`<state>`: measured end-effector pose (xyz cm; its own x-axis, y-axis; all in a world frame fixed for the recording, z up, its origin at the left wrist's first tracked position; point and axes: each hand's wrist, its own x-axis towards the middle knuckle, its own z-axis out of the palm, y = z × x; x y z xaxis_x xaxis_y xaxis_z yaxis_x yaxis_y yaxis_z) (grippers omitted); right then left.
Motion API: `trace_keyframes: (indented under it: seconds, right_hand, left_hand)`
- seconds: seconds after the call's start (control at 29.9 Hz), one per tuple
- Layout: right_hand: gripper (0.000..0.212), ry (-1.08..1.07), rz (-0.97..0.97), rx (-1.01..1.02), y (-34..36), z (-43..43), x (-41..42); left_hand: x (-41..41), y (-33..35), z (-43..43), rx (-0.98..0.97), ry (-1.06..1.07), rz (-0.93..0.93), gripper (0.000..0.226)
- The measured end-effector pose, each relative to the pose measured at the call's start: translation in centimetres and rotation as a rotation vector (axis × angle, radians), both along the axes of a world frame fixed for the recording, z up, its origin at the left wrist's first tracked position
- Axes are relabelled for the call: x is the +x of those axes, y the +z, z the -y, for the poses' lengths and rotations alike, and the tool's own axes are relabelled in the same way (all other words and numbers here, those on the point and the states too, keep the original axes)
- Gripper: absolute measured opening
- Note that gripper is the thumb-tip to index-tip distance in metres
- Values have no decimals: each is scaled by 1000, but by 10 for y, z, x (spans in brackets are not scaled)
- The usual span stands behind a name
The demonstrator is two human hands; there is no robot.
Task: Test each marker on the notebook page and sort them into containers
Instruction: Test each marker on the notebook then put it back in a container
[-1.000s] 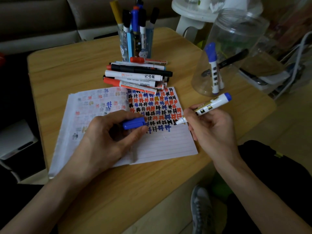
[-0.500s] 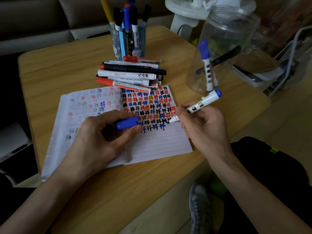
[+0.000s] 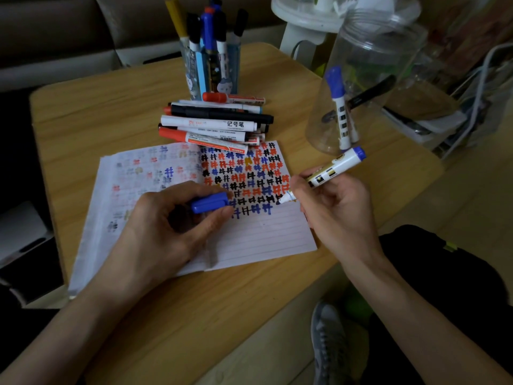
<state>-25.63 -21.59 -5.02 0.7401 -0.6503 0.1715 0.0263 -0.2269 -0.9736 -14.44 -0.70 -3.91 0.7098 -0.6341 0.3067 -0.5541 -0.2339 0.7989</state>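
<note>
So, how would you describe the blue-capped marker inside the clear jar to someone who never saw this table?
On the right side of the wooden table stands a clear jar. Inside it, near the front wall, a white marker stands almost upright. Its blue cap points up, while the black marker beside it leans sideways.

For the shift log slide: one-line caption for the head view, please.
Right hand holds an uncapped blue marker, tip at the notebook page; left hand holds its blue cap; pile of markers behind.
</note>
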Motion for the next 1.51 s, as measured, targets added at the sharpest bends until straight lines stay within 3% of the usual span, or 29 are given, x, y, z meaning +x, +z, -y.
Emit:
trace_keyframes:
  seconds: [0.17,0.37,0.57,0.8,0.97,1.2,1.51]
  right_hand:
    - [4,19,-5,-41,0,0,0]
    - [14,12,-17,-130,-3,-1,1]
    - [5,-41,-25,-107,-3,1,-1]
    - [9,38,-13,-75,0,-2,-2]
    - [16,-33,-15,-140,-2,-1,-1]
    - [6,-24,-12,-45,0,0,-1]
    - [7,-1,-45,-97,-1,-1,-1]
  left_hand:
    - [1,0,-1,6,-8,11,32]
    - [2,-2,0,12,2,7,27]
    - [1,-1,0,-2,4,1,24]
    - [0,-1,0,11,-5,10,28]
    - [0,0,0,16,-5,5,31]
    - [0,1,0,17,0,4,30]
    - [0,0,0,17,2,4,28]
